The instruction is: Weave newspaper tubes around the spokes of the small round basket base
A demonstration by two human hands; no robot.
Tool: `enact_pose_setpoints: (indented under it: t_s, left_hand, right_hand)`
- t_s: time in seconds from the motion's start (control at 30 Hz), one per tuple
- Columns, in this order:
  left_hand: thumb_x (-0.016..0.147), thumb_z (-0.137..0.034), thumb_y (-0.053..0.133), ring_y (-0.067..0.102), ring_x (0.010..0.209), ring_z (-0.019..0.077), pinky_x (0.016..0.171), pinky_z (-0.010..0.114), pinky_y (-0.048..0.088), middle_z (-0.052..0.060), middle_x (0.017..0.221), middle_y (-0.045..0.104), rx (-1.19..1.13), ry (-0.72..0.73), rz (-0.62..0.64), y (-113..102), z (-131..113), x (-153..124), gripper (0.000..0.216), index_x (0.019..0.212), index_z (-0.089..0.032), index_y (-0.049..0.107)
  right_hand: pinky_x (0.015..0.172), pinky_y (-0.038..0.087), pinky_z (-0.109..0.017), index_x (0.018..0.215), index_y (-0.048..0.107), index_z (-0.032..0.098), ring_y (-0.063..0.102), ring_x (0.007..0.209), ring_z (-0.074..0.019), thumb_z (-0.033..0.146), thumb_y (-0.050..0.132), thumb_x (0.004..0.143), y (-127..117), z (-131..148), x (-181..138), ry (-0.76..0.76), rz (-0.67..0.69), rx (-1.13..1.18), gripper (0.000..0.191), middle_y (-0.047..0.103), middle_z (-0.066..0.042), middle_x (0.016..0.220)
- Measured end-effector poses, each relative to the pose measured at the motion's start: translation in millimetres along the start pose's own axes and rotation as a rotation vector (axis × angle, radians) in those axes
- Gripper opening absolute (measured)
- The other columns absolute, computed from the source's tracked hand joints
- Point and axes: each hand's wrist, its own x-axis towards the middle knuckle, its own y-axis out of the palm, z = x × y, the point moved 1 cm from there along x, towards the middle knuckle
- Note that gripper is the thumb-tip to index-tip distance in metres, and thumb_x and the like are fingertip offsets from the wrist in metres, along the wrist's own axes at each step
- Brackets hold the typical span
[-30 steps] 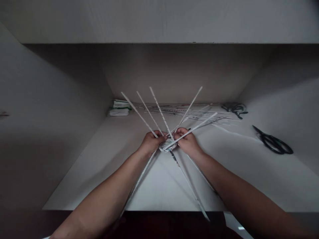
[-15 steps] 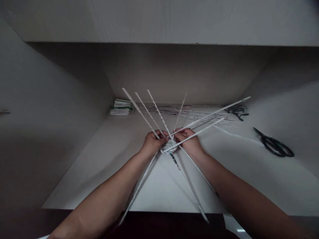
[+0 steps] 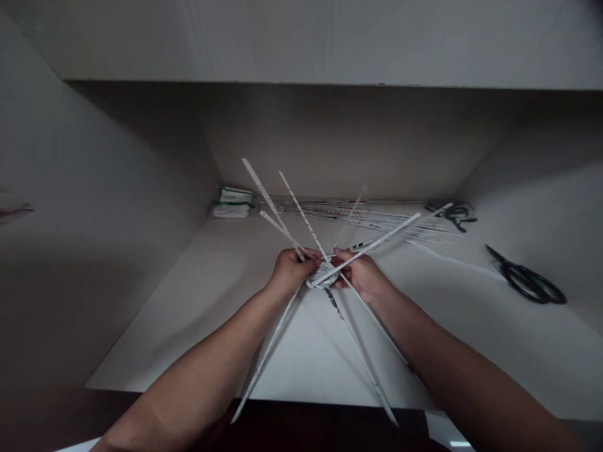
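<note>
A: Where is the work found, and how is it held?

B: A small woven hub of rolled white paper tubes (image 3: 321, 274) is held just above the white tabletop (image 3: 198, 314), near the middle of the view. It is pinched from 9 o'clock by the left hand (image 3: 288, 273) and from 3 o'clock by the right hand (image 3: 363, 277). Both are closed on it, with the fingers curled tight.

A: How far are its spokes spread?

B: Long loose tube ends (image 3: 301, 213) are fanned into the air from 11 to 2 o'clock. Others are carried past the tabletop's front edge at 5 and 7 o'clock.

A: What room is left around it?

B: Bare surface is seen at 9 o'clock up to the left wall (image 3: 94, 220), and at 3 o'clock as well. A flat bundle of spare white paper tubes (image 3: 391, 218) is laid along the back wall (image 3: 330, 144) at 1 o'clock, well apart. A white-and-green folded packet (image 3: 232, 203) is tucked in the corner at 11 o'clock. A dark coiled cord (image 3: 455, 212) is seen at 2 o'clock, and black-handled scissors (image 3: 527, 282) at 3 o'clock, well apart.
</note>
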Motion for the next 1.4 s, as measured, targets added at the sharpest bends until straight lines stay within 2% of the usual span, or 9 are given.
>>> enact_pose_setpoints:
  t_s: [0.1, 0.2, 0.3, 0.5, 0.7, 0.93, 1.17, 1.4]
  left_hand:
    - [0.06, -0.021, 0.072, 0.066, 0.061, 0.0167, 0.062, 0.026, 0.051, 0.007, 0.072, 0.074, -0.031, -0.019, -0.003, 1.6, -0.7, -0.4, 0.025, 0.082, -0.011, 0.076]
    - [0.06, -0.022, 0.072, 0.066, 0.063, 0.0172, 0.064, 0.027, 0.052, 0.008, 0.075, 0.075, -0.055, -0.042, -0.015, 1.7, 0.1, -0.2, 0.028, 0.086, -0.01, 0.076]
    - [0.061, -0.022, 0.071, 0.066, 0.065, 0.0176, 0.065, 0.027, 0.052, 0.009, 0.078, 0.075, -0.041, -0.026, -0.026, 0.5, 1.7, 0.4, 0.029, 0.088, -0.01, 0.076]
    - [0.061, -0.024, 0.073, 0.067, 0.064, 0.0178, 0.065, 0.028, 0.053, 0.009, 0.078, 0.075, -0.047, -0.063, 0.029, 1.1, -1.1, -1.4, 0.027, 0.085, -0.011, 0.076]
    - [0.061, -0.024, 0.073, 0.067, 0.064, 0.0181, 0.065, 0.028, 0.053, 0.009, 0.076, 0.075, -0.066, -0.055, 0.002, 3.4, -4.7, -3.5, 0.028, 0.085, -0.01, 0.075]
    - [0.062, -0.02, 0.069, 0.065, 0.065, 0.0163, 0.063, 0.025, 0.051, 0.006, 0.076, 0.073, 0.084, 0.041, -0.061, -0.5, 2.8, 0.7, 0.028, 0.089, -0.013, 0.072]
    - [0.062, -0.019, 0.067, 0.061, 0.059, 0.0142, 0.059, 0.024, 0.048, 0.003, 0.069, 0.07, 0.082, 0.026, -0.019, -0.4, 4.6, 0.7, 0.02, 0.081, -0.014, 0.071]
    - [0.059, -0.018, 0.066, 0.059, 0.054, 0.0137, 0.055, 0.024, 0.046, 0.001, 0.061, 0.066, -0.014, -0.032, -0.042, 2.6, -1.5, -0.5, 0.013, 0.071, -0.015, 0.068]
  right_hand:
    - [0.035, 0.047, -0.021, 0.068, 0.058, 0.016, 0.057, 0.044, -0.0116, 0.025, 0.064, 0.073, 4.3, 2.0, -4.1, -0.008, -0.039, 0.034, 0.011, 0.064, -0.001, 0.059]
    - [0.039, 0.051, -0.022, 0.069, 0.059, 0.016, 0.058, 0.046, -0.0122, 0.023, 0.061, 0.072, 8.6, 3.3, -10.4, 0.007, -0.052, 0.037, 0.008, 0.064, -0.001, 0.059]
    - [0.039, 0.051, -0.023, 0.071, 0.06, 0.016, 0.059, 0.046, -0.0126, 0.028, 0.061, 0.072, 10.7, 2.5, -14.3, -0.024, -0.052, 0.021, 0.012, 0.064, -0.001, 0.061]
    - [0.038, 0.052, -0.025, 0.075, 0.061, 0.018, 0.058, 0.045, -0.0135, 0.033, 0.068, 0.064, 10.4, -2.5, -11.4, -0.213, -0.093, -0.058, 0.02, 0.063, 0.002, 0.056]
    - [0.038, 0.05, -0.025, 0.074, 0.06, 0.018, 0.056, 0.044, -0.0126, 0.035, 0.073, 0.06, 9.4, -4.6, -8.1, -0.283, -0.136, -0.033, 0.025, 0.062, 0.003, 0.056]
    - [0.047, 0.051, -0.024, 0.076, 0.068, 0.017, 0.06, 0.05, -0.0136, 0.043, 0.073, 0.066, 7.2, -7.1, -10.5, -0.397, -0.127, -0.168, 0.028, 0.066, -0.001, 0.06]
    - [0.049, 0.052, -0.025, 0.081, 0.071, 0.017, 0.061, 0.051, -0.0132, 0.041, 0.075, 0.066, 5.4, -12.0, -6.7, -0.379, -0.057, -0.134, 0.029, 0.069, -0.001, 0.064]
    - [0.046, 0.049, -0.024, 0.082, 0.071, 0.016, 0.059, 0.048, -0.0124, 0.041, 0.075, 0.065, 7.7, -12.9, -8.5, -0.357, -0.042, -0.088, 0.031, 0.07, -0.002, 0.065]
